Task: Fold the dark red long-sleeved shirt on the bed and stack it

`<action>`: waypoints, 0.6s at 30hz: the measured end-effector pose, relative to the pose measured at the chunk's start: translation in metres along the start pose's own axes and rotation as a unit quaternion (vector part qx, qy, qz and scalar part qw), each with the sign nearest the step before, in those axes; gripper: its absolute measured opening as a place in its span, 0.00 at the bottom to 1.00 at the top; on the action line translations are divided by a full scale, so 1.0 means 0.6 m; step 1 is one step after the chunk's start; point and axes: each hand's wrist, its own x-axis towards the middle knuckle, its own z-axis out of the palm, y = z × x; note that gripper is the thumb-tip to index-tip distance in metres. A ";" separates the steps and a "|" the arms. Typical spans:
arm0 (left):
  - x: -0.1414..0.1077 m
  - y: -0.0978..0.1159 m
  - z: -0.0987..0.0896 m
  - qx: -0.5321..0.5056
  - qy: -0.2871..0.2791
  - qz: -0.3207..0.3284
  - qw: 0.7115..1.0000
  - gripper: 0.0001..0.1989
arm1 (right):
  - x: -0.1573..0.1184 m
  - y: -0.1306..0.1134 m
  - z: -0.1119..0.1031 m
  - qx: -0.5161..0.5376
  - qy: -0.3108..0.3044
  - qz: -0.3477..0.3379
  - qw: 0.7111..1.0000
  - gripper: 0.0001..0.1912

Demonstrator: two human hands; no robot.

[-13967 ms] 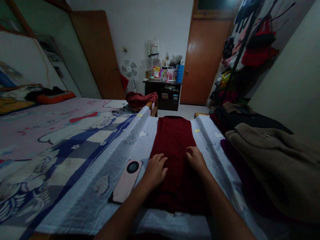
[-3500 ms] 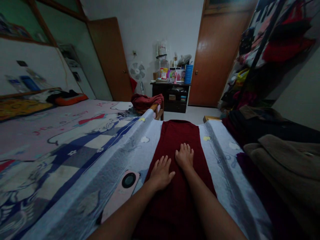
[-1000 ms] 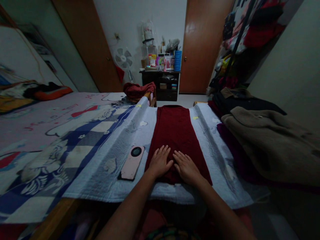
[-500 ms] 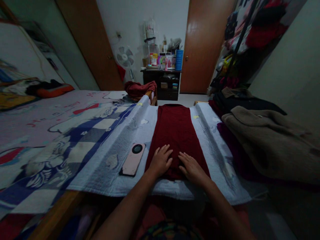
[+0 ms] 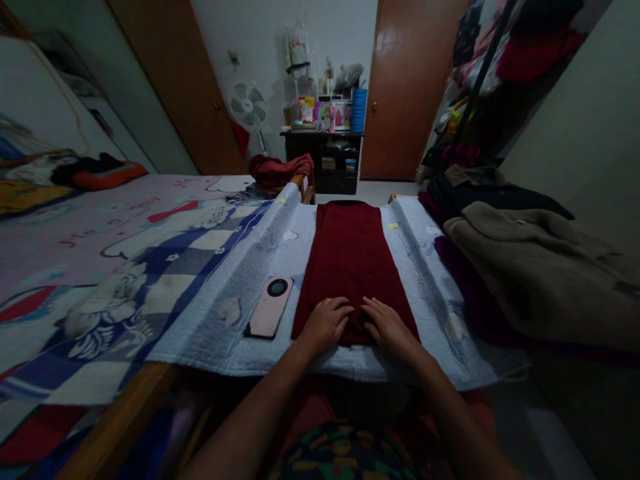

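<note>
A dark red garment (image 5: 353,260), folded into a long panel, lies on a light blue quilted cloth (image 5: 240,333). My left hand (image 5: 327,325) rests on the near left part of the garment, fingers slightly bent and apart. Opposite it, my right hand (image 5: 389,325) lies on the near right part with its fingers extended. A narrow gap separates the fingertips of both hands. Neither hand grips anything. To the left of the garment, a pink phone (image 5: 270,310) with a round black camera ring lies on the cloth.
On the right are a folded brown coat (image 5: 540,267) and other dark clothes. A patterned bed (image 5: 125,220) extends along the left. Reddish cloth (image 5: 280,175) is bunched at the far left corner. Behind stand a dark cabinet (image 5: 323,167) and a fan (image 5: 249,107).
Both hands have moved slightly closer together on the garment, the fingers of the left more bent. The view has shifted a little, so the phone and near cloth edge appear higher.
</note>
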 end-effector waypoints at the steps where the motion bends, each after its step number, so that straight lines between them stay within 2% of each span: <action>1: -0.005 0.002 -0.001 -0.002 0.000 0.000 1.000 0.17 | -0.003 0.001 -0.003 0.005 0.000 0.001 1.000 0.24; 5: -0.030 0.014 -0.012 -0.014 -0.016 0.018 1.000 0.21 | -0.018 0.006 -0.014 0.031 -0.017 -0.006 0.999 0.28; 11: -0.046 0.030 -0.036 0.013 -0.069 0.024 0.997 0.35 | -0.030 0.002 -0.020 0.007 -0.074 -0.011 0.997 0.38; 14: -0.039 0.035 -0.042 0.028 -0.095 0.027 0.995 0.36 | -0.029 -0.002 -0.021 -0.004 -0.078 -0.013 0.997 0.38; 18: -0.030 0.042 -0.040 0.065 -0.104 0.033 0.992 0.33 | -0.026 -0.002 -0.023 0.001 -0.071 -0.011 0.997 0.37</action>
